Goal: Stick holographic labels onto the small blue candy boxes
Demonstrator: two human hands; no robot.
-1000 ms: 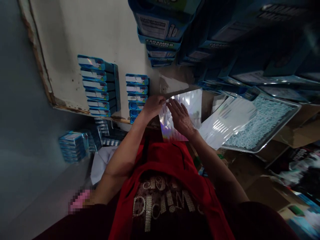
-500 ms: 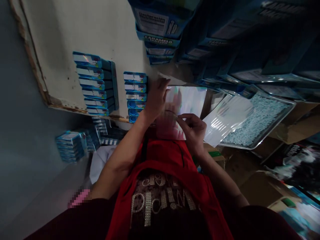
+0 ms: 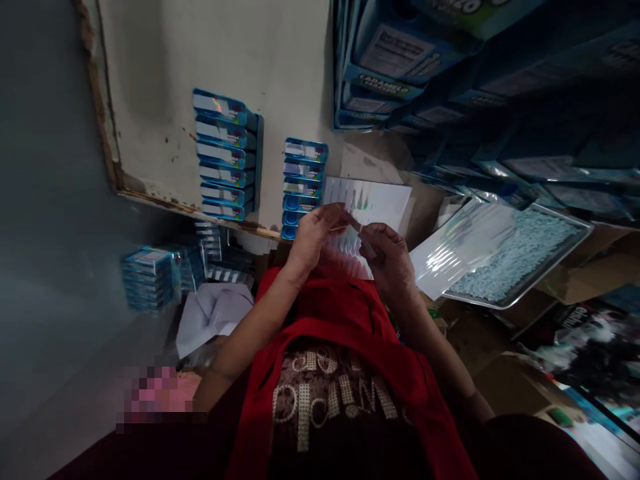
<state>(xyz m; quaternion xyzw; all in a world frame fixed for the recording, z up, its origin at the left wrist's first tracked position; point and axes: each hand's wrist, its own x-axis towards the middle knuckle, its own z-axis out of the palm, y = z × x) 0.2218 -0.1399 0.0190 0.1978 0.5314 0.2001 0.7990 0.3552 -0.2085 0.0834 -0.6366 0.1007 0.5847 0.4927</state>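
Observation:
A thin, narrow strip [image 3: 354, 222] is stretched between my two hands. My left hand [image 3: 316, 232] pinches one end of it, and my right hand [image 3: 386, 252] pinches the other, slightly lower. Beneath them lies a shiny, iridescent sheet [image 3: 385, 197] with strip-like bands along its left part. Just left of my left hand stands a short row of small blue boxes [image 3: 303, 170] with pale labels. Another row of blue boxes [image 3: 223, 138] sits farther left on the white table [image 3: 185, 47].
A metal tray [image 3: 510, 300] of small pale-blue pieces stands at the right, partly covered by a glossy sheet [image 3: 450, 250]. Large blue cartons [image 3: 395, 57] are stacked at the upper right. Wrapped blue packs [image 3: 149, 277] and grey cloth [image 3: 215, 313] lie below the table's left edge.
Both hands have lifted off the sheet, and the strip is now held between them. My left hand has moved down from the sheet's upper left corner. The view has shifted slightly.

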